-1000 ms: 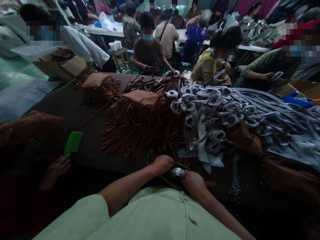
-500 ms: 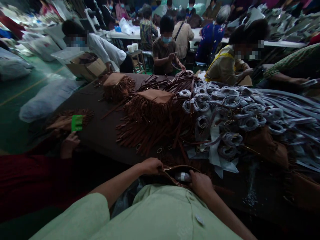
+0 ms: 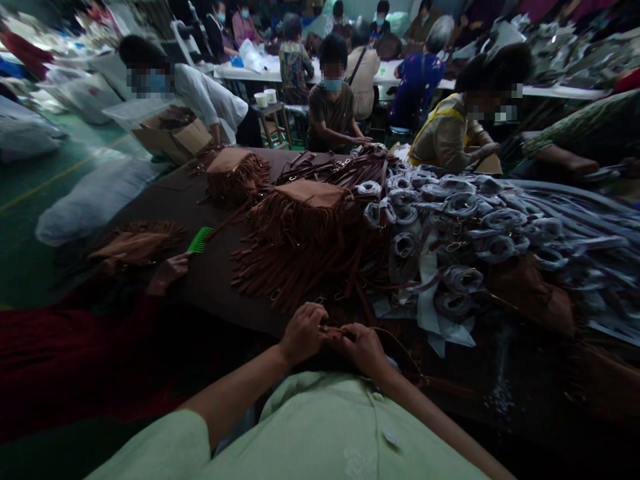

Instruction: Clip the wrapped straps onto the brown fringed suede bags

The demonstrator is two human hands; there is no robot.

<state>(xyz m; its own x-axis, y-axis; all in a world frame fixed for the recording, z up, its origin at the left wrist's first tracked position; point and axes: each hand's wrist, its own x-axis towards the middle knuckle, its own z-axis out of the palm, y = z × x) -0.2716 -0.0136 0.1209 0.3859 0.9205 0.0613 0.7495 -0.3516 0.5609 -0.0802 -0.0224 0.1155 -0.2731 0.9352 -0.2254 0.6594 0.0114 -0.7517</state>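
In front of my body, a brown bag (image 3: 334, 331) lies at the table's near edge, one end of its zipped opening pinched between my hands. My left hand (image 3: 304, 333) is closed on that end, fingers curled. Close beside it on the right, my right hand (image 3: 364, 347) is closed too, its thumb and fingertips on the same edge. A thin gold-looking zip edge (image 3: 406, 350) curves away to the right of my right hand. My hands and the dark hide what is inside the bag.
Brown fringed bags (image 3: 310, 193) are stacked ahead, with plastic-wrapped coiled straps (image 3: 463, 280) heaped to the right. A co-worker's hand (image 3: 173, 270) at left holds a green comb (image 3: 200, 240) near another fringed bag (image 3: 133, 244). Other people work across the table (image 3: 215, 287).
My right hand has moved left, close to my left hand; the bag's opening and the wrapped item inside no longer show. The co-worker's green comb has moved right, away from the fringe.
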